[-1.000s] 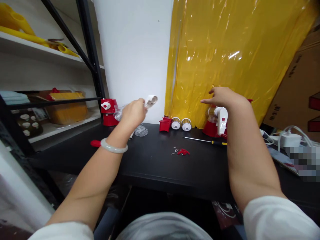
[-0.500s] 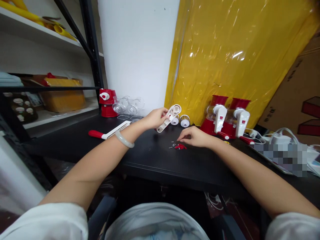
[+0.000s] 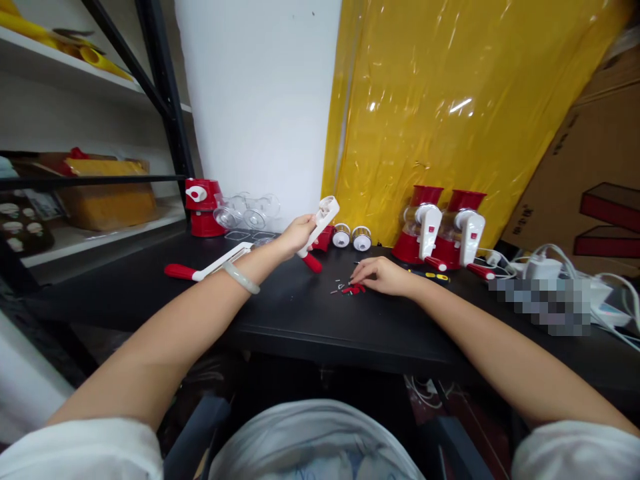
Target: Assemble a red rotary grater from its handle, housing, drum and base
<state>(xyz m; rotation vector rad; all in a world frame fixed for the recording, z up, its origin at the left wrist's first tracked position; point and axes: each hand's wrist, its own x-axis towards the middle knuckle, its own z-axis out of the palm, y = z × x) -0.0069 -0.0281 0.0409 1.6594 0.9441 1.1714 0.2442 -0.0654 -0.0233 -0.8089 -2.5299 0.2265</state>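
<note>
My left hand (image 3: 299, 235) is closed around a white crank handle (image 3: 324, 217) with a red grip, held tilted above the black table. The crank's hollow side shows, and its red grip points down toward me. My right hand (image 3: 384, 276) is low over the table, thumb and fingertips pinched together. Whatever lies between those fingertips is too small to make out. Just below them is a little pile of red pieces (image 3: 354, 289), with several small metal screws (image 3: 338, 287) scattered to its left.
Two red-and-white rotary graters (image 3: 429, 227) stand at the back right, near a screwdriver (image 3: 436, 276) and white cables (image 3: 543, 267). Two drums (image 3: 361, 238) stand behind my hands. Left are red bases (image 3: 206, 210), clear plastic parts (image 3: 247, 212) and a white frame with red handle (image 3: 183, 271).
The crank has turned in my left hand, bringing its red grip into view below. My right fingertips have come down closer to the red pieces. The view has shifted slightly right.
</note>
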